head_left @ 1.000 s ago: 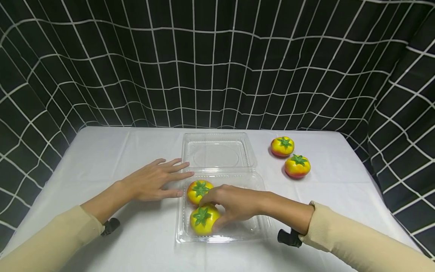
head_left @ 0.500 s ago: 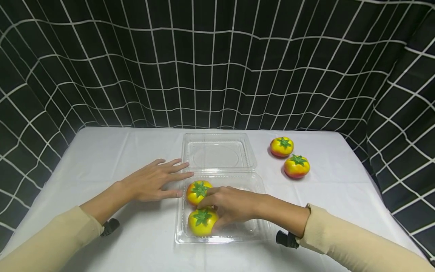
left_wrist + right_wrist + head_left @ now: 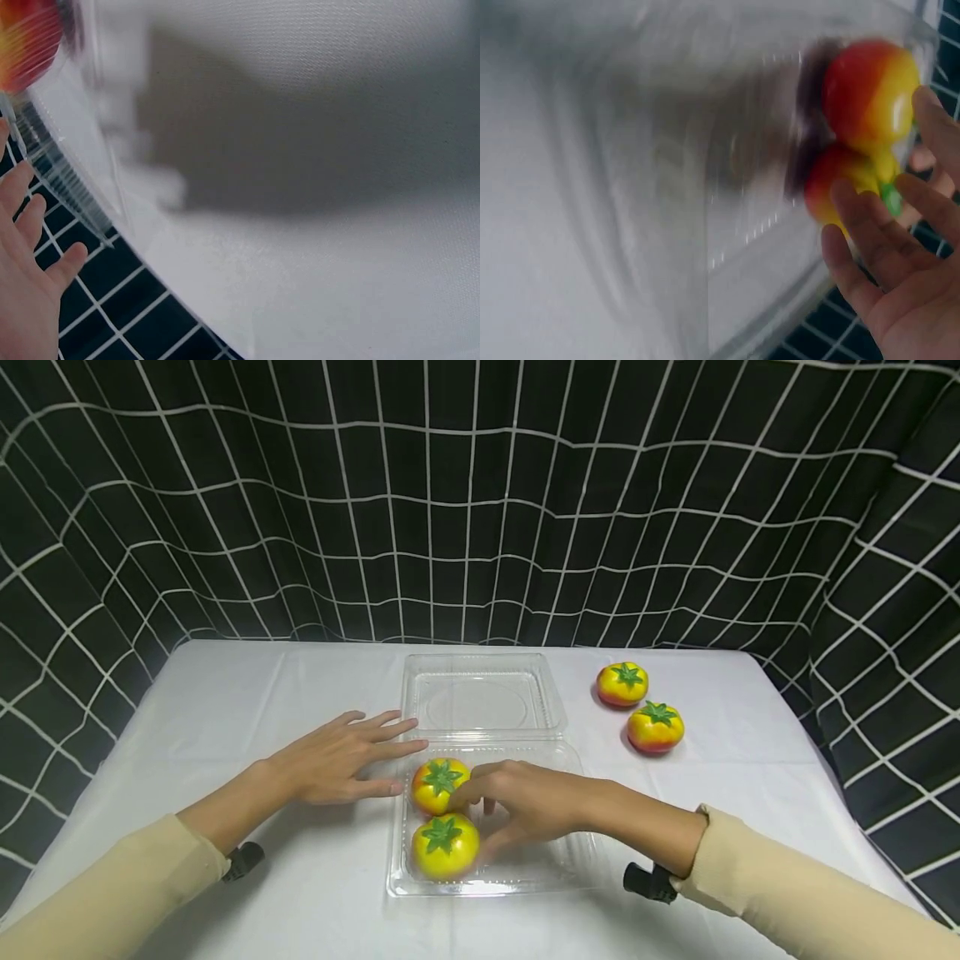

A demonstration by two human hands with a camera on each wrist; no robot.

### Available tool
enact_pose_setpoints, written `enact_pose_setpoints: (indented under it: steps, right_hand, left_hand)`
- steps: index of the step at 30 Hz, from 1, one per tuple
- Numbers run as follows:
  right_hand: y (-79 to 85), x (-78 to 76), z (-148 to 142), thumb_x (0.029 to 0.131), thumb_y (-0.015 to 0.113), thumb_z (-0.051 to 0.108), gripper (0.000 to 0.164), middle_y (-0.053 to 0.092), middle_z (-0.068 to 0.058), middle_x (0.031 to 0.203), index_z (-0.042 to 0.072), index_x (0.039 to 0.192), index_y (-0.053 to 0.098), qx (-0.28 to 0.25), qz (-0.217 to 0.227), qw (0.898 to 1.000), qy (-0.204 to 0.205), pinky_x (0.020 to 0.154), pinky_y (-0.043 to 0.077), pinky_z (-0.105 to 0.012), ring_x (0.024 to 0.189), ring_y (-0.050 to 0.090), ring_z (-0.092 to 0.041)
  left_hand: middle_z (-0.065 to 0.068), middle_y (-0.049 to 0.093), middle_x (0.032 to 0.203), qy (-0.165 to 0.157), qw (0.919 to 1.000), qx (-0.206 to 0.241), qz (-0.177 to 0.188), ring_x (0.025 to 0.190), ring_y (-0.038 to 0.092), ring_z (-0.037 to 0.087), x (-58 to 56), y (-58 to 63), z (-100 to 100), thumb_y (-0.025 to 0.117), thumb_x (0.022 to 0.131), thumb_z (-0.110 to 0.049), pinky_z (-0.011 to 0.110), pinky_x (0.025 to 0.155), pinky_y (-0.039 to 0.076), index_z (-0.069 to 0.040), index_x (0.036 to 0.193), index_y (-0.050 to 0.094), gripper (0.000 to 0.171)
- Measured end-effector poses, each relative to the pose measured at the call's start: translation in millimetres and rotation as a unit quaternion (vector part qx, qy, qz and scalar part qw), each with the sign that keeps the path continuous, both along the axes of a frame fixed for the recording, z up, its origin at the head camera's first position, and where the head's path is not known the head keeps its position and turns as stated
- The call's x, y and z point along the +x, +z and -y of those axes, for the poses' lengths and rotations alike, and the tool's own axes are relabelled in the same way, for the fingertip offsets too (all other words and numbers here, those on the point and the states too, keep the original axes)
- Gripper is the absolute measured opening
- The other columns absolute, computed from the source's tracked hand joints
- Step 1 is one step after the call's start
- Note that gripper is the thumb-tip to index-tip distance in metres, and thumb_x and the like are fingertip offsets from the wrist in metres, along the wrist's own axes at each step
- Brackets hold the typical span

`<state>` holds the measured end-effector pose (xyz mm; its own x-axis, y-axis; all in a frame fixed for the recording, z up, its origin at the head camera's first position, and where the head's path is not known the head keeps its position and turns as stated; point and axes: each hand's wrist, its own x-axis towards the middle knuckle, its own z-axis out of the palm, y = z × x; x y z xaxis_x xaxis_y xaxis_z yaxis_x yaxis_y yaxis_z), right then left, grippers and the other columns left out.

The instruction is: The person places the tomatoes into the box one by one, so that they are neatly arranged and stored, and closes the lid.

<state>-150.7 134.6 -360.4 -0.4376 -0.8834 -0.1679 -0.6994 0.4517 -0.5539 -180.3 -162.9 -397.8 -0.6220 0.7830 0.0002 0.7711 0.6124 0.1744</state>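
Observation:
A clear plastic clamshell box (image 3: 525, 860) lies unfolded in the head view, its lid (image 3: 483, 693) toward the back. Two glossy yellow-red tomatoes with green leafy tops stand along the left side of its near half: the front tomato (image 3: 445, 847) and the rear tomato (image 3: 435, 787). My right hand (image 3: 525, 802) hovers over the box just right of them, fingers loosely bent and spread, gripping nothing. In the right wrist view its fingers (image 3: 862, 240) reach beside both tomatoes. My left hand (image 3: 341, 760) is spread with straight fingers, the tips at the box's left edge.
Two more tomatoes sit on the white tablecloth (image 3: 225, 710) right of the box: a back tomato (image 3: 622, 683) and a nearer tomato (image 3: 656, 727). A black curtain with a white grid (image 3: 465, 510) surrounds the table's back and sides.
My right hand has let go of the front tomato and drawn slightly right, away from it. That tomato has shifted a little left. My left hand has stayed in place.

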Motion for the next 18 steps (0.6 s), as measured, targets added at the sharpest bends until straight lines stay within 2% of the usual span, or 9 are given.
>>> enact_pose_setpoints:
  steps: [4,10,14,18]
  right_hand:
    - [10.6,-7.3,-17,0.082,0.083,0.029,0.053,0.067,0.001,0.118,0.012,0.129,0.065,-0.006,-0.003,1.0,-0.026,0.076,0.055,-0.027,0.093,0.065,-0.016]
    - [26.5,-21.3,-56,0.079,0.083,0.041,0.065,0.068,-0.004,0.119,0.007,0.131,0.063,-0.01,-0.035,0.994,-0.1,0.078,0.056,-0.029,0.098,0.067,-0.018]
    - [34.0,-30.6,-86,0.077,0.087,0.034,0.065,0.067,-0.007,0.123,0.003,0.129,0.063,-0.016,-0.071,0.988,-0.136,0.08,0.057,-0.034,0.101,0.068,-0.02]
    - [40.2,-41.4,-113,0.076,0.088,0.03,0.064,0.067,-0.006,0.12,0.003,0.128,0.064,-0.017,-0.095,0.978,-0.183,0.084,0.056,-0.041,0.104,0.067,-0.023]
  left_hand:
    - [0.0,0.03,0.161,0.002,1.0,-0.002,0.0,0.149,0.024,0.029,-0.6,-0.9,-1,0.042,0.099,-0.062,0.063,0.113,0.026,-0.033,0.153,0.039,0.063]
    - [0.0,0.03,0.161,0.006,1.0,-0.005,0.002,0.149,0.025,0.028,0.5,-1.5,-1,0.043,0.098,-0.063,0.062,0.114,0.026,-0.033,0.153,0.039,0.063]
    - [0.0,0.031,0.161,0.005,1.0,-0.004,-0.001,0.149,0.025,0.028,0.9,-0.6,-2,0.043,0.098,-0.062,0.063,0.114,0.026,-0.033,0.153,0.04,0.062]
    - [0.001,0.031,0.161,0.004,1.0,-0.004,0.0,0.149,0.025,0.028,0.9,0.0,-2,0.044,0.098,-0.061,0.062,0.114,0.026,-0.032,0.153,0.04,0.062]
